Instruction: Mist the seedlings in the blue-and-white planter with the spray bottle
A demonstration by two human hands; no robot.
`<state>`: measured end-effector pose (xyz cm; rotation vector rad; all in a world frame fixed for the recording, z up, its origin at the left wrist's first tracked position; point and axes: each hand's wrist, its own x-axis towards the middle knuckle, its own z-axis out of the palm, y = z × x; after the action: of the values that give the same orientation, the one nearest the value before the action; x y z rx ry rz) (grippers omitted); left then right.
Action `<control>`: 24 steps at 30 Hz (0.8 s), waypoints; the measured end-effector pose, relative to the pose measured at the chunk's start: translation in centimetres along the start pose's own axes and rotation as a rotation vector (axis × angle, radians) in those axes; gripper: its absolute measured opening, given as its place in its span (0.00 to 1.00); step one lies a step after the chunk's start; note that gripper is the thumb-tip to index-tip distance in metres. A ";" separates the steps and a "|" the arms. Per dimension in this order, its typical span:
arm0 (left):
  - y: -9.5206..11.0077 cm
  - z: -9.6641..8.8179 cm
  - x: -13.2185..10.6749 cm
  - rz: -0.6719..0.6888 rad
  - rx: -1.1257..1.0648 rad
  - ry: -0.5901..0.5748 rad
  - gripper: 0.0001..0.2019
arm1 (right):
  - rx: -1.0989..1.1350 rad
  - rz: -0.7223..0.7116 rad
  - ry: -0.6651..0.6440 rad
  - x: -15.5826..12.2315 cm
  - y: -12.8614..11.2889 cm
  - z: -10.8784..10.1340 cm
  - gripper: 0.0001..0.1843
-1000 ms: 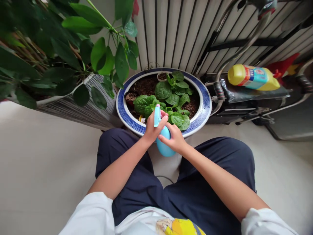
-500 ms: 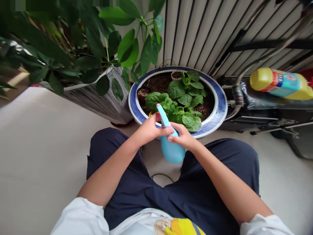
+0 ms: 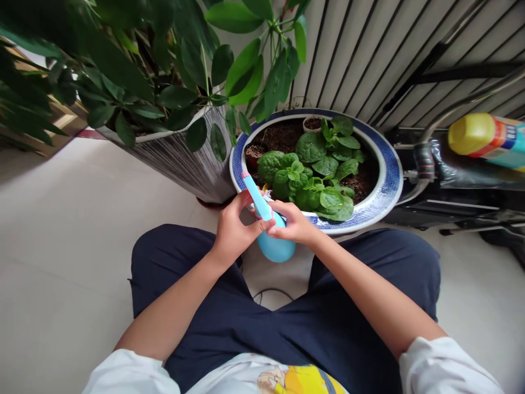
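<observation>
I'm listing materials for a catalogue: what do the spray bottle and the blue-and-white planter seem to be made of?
The spray bottle: probably plastic with a smooth satin finish; its evenly coloured light-blue body and pink nozzle tip look moulded.
The blue-and-white planter: most likely glazed ceramic; the rim shows glossy highlights over a fine blue pattern, though another glossy coated material remains possible.

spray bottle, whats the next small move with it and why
Probably lift the spray bottle slightly towards the tall plant: its pink nozzle points forward-left towards the striped pot, left of the low leafy plants, and left hand and right hand both hold it.
</observation>
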<state>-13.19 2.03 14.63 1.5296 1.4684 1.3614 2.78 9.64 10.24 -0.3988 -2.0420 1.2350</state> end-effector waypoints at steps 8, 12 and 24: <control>0.1 -0.5 -0.7 0.047 0.013 0.064 0.26 | -0.016 -0.046 0.002 0.9 0.0 0.5 0.30; 0.5 -0.4 -0.9 0.029 0.000 0.058 0.24 | 0.013 -0.037 -0.004 0.9 0.1 0.8 0.30; -1.1 0.4 -0.7 0.024 0.022 0.060 0.31 | 0.067 0.044 -0.012 0.0 -0.3 0.6 0.26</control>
<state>-13.07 1.66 13.30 1.5371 1.5106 1.4201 2.36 9.08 10.34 -0.4074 -2.0056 1.3314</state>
